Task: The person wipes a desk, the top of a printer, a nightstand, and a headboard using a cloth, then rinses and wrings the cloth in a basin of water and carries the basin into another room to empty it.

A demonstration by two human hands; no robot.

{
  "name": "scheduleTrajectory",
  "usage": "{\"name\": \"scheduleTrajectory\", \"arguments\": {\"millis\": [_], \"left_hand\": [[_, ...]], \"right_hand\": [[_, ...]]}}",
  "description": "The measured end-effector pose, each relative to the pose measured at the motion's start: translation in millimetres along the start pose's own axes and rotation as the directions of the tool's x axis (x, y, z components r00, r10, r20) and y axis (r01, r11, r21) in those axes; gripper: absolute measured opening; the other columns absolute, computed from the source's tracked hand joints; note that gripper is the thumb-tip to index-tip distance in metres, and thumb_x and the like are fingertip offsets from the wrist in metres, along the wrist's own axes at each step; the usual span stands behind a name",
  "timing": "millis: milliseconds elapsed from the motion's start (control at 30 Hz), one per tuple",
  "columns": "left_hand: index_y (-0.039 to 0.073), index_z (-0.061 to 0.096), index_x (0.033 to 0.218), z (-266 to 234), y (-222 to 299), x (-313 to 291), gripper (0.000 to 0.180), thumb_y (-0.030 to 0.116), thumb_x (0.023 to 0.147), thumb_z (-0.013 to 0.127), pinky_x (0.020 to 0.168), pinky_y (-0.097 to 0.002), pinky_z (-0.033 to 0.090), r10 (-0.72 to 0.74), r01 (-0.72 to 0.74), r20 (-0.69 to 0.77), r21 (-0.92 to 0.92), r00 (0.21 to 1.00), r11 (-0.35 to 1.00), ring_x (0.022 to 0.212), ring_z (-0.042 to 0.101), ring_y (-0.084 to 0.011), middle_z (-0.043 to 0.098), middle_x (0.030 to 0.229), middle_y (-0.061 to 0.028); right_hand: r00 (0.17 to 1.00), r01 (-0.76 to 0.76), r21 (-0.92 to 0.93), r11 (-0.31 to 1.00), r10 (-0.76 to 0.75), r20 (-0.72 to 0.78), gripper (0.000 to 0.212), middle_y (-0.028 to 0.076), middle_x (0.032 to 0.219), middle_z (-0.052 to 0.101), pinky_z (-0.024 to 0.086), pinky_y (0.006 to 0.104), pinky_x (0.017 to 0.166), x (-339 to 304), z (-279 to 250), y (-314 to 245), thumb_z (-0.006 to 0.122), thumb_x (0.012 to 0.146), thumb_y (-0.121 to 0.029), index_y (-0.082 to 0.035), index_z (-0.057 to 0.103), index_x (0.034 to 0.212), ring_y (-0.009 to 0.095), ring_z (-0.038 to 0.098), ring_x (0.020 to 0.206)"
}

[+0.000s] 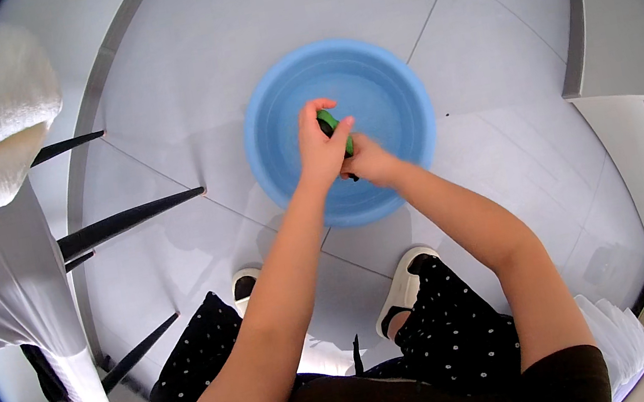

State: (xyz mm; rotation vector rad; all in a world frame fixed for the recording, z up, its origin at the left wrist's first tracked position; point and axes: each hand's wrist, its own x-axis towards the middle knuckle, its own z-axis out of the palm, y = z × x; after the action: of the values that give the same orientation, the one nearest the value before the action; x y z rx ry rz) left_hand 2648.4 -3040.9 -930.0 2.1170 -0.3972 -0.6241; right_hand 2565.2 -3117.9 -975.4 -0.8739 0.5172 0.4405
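Observation:
A round light-blue basin (pixel 260 143) stands on the floor before my feet, and its bottom looks as if it may hold water. Over its near half, both hands grip one small green and black object (pixel 329 121), whose kind I cannot make out. My left hand (pixel 319 147) wraps its upper end with the thumb across the green side. Lower and to the right, my right hand (pixel 370 161) is closed round the other end, where a dark tip pokes out below the fingers. Much of the object is hidden by the fingers.
Pale grey floor tiles (pixel 500 156) surround the basin. Dark chair legs (pixel 131 221) reach in from the left, beneath a draped light cloth (pixel 19 257). My shoes (pixel 403 289) are close to the basin's near side. A white cabinet (pixel 638 151) lines the right.

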Motion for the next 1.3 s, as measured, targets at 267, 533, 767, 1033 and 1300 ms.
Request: {"name": "scheduleTrajectory", "arguments": {"millis": [267,533,767,1033,1300], "left_hand": [[0.006,0.047,0.106,10.2,-9.7,4.8,0.015,0.001,0.092,0.049,0.058,-0.0285,0.048,-0.442,0.379,0.123,-0.74,0.888,0.555,0.064,0.053,-0.0151,0.054,0.091,-0.0086],[0.009,0.047,0.101,16.2,-9.7,7.2,0.008,0.016,0.097,0.045,0.042,-0.0253,0.031,-0.551,0.496,0.214,-0.752,0.807,0.434,0.048,0.039,-0.0103,0.049,0.069,-0.0036],[0.007,0.049,0.081,27.3,-14.1,-3.2,0.022,0.021,0.098,0.044,0.04,-0.0273,0.029,-0.443,0.421,0.085,-0.511,0.892,0.75,0.046,0.037,-0.0098,0.042,0.057,-0.0015],[-0.001,0.049,0.077,34.6,-9.4,-16.4,0.031,0.024,0.095,0.046,0.05,-0.0445,0.038,0.088,-0.089,0.017,0.068,0.996,0.994,0.052,0.05,-0.036,0.048,0.061,-0.0212],[0.0,0.05,0.065,36.5,-13.3,-11.7,0.051,0.04,0.096,0.044,0.048,-0.0411,0.038,0.004,-0.003,0.052,-0.011,0.999,1.0,0.047,0.049,-0.0274,0.049,0.055,-0.0171]], "right_hand": [[0.995,-0.024,-0.123,0.992,0.012,-0.099,0.025,0.001,0.082,0.062,0.045,0.0277,0.066,-0.5,7.8,10.1,0.074,0.071,-0.011,-0.005,0.063,0.092,0.011,0.056,0.077],[0.98,-0.111,-0.438,0.892,0.024,-0.2,0.03,0.018,0.077,0.067,0.048,0.037,0.067,3.1,4.7,21.0,0.074,0.07,-0.025,0.001,0.065,0.081,0.029,0.065,0.076],[0.994,0.057,-0.583,0.81,-0.098,-0.04,0.029,0.02,0.084,0.068,0.049,0.0448,0.072,0.3,5.4,37.2,0.06,0.08,-0.029,-0.001,0.066,0.082,0.039,0.063,0.082],[0.98,0.143,-0.669,0.729,-0.199,-0.007,0.037,0.021,0.107,0.064,0.047,0.0489,0.081,9.3,-5.4,83.4,0.057,0.081,-0.033,-0.007,0.061,0.108,0.042,0.059,0.1],[0.976,0.154,-0.681,0.716,-0.217,-0.007,0.035,0.023,0.1,0.065,0.048,0.0492,0.078,10.9,-7.7,85.1,0.058,0.081,-0.034,-0.004,0.063,0.099,0.041,0.06,0.093]]}}
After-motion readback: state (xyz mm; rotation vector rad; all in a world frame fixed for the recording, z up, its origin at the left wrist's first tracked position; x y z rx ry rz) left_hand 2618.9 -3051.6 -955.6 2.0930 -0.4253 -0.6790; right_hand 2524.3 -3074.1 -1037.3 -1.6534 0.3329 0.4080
